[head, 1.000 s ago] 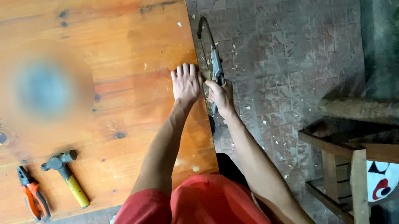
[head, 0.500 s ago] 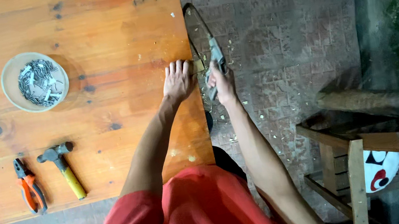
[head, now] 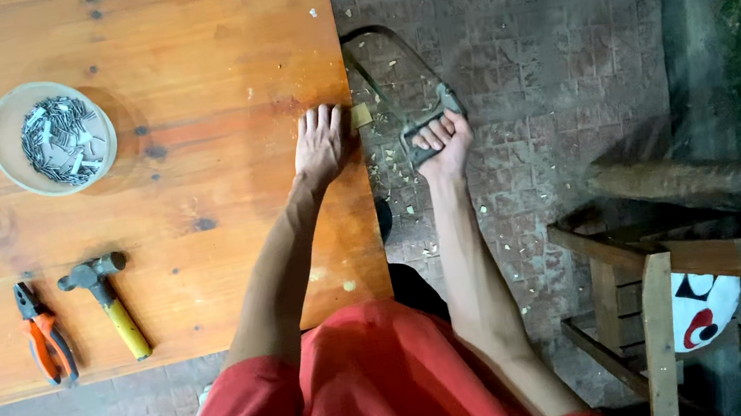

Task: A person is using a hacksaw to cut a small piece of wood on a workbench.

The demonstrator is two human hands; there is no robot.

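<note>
Mid-frame, the right hand (head: 441, 137) is wrapped round a hacksaw (head: 401, 91) handle at the counter (head: 197, 86) edge, while the left hand (head: 319, 142) lies flat, fingers spread, pinning a small wood block (head: 360, 115)

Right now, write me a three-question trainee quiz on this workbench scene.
1. True or false: the left hand lies flat on the wooden table.
2. What does the right hand grip? A) hammer B) hacksaw C) pliers
3. Fill in: the round bowl holds a heap of small metal ____.

Key:
1. True; it presses near the edge, beside a small wood piece.
2. B, the hacksaw; the hammer and pliers lie untouched.
3. Nails.
</note>
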